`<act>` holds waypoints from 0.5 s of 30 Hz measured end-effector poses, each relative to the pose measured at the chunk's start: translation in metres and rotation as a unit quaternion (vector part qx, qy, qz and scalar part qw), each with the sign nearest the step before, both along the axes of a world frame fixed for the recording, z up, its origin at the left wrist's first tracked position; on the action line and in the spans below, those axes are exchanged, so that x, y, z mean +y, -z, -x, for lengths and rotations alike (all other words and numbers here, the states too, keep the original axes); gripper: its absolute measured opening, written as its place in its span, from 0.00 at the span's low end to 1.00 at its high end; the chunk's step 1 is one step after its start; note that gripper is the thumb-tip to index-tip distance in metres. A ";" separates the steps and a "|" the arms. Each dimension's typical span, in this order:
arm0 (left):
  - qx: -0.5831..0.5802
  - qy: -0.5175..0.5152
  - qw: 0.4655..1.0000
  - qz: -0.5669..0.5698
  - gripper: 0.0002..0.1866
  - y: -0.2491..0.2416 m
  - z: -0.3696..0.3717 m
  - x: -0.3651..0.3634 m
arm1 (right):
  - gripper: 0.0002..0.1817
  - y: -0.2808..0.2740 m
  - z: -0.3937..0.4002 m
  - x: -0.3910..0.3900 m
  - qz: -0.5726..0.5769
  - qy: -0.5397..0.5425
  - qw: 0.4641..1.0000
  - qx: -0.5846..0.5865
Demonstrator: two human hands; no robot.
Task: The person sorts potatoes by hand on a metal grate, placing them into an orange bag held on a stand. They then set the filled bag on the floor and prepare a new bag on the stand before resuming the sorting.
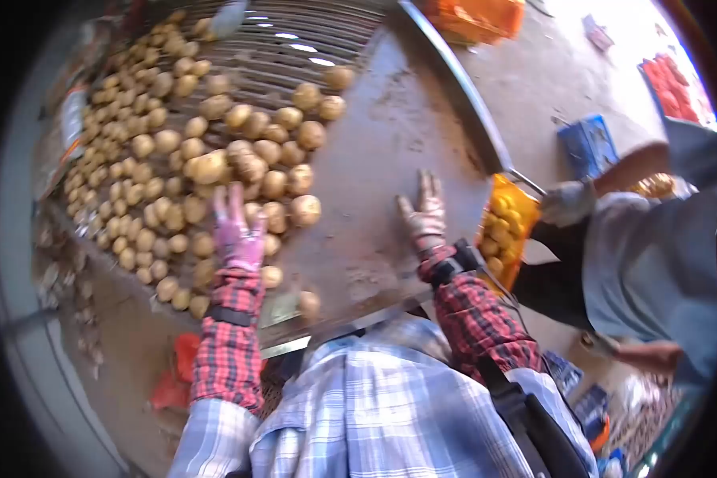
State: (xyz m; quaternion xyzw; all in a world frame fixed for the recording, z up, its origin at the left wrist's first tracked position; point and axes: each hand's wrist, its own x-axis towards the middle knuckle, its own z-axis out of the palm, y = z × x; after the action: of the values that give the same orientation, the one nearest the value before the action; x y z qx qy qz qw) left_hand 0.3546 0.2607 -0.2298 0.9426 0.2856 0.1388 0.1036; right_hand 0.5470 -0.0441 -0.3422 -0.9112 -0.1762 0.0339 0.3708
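Note:
My left hand point(237, 231), in a pink-stained glove, reaches into the near edge of a spread of potatoes point(247, 166). Its fingers are stretched out and touch or overlap the potatoes around them. To the right, my right hand point(427, 217) lies over the bare metal table point(358, 191), gloved as well, fingers extended and thumb apart, holding nothing. A single potato point(308, 303) sits near the front edge between my forearms. Just right of my right hand, an orange mesh bag point(506, 227) filled with potatoes hangs at the table's side.
Slatted bars point(295, 36) form the far part of the surface. A raised metal rim point(458, 80) borders the right side. A co-worker's gloved hand point(567, 203) is by the mesh bag. A blue crate point(588, 146) and an orange sack point(478, 17) stand on the floor beyond.

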 end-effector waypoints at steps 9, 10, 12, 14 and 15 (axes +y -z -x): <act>0.162 -0.060 0.985 -0.014 0.40 -0.011 0.089 -0.039 | 0.43 -0.047 0.040 0.026 0.030 -0.170 0.985 -0.018; 0.139 -0.068 0.987 -0.030 0.42 -0.007 0.087 -0.043 | 0.44 -0.051 0.054 0.037 0.037 -0.200 0.979 0.003; 0.108 -0.045 0.993 -0.031 0.42 -0.014 0.075 -0.041 | 0.44 -0.067 0.073 0.054 0.045 -0.274 0.960 0.020; 0.056 0.002 0.998 -0.023 0.40 -0.011 0.053 -0.048 | 0.43 -0.095 0.089 0.057 0.095 -0.360 0.928 0.010; 0.035 0.007 0.999 0.028 0.40 0.002 0.051 -0.047 | 0.42 -0.105 0.094 0.062 0.136 -0.404 0.904 0.006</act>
State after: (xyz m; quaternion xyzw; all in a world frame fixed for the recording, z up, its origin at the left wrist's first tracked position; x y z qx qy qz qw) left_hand 0.3032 0.2135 -0.2315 0.9455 0.2861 0.0972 0.1213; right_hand 0.4534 0.0175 -0.2372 -0.8029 -0.5211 0.2099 0.1992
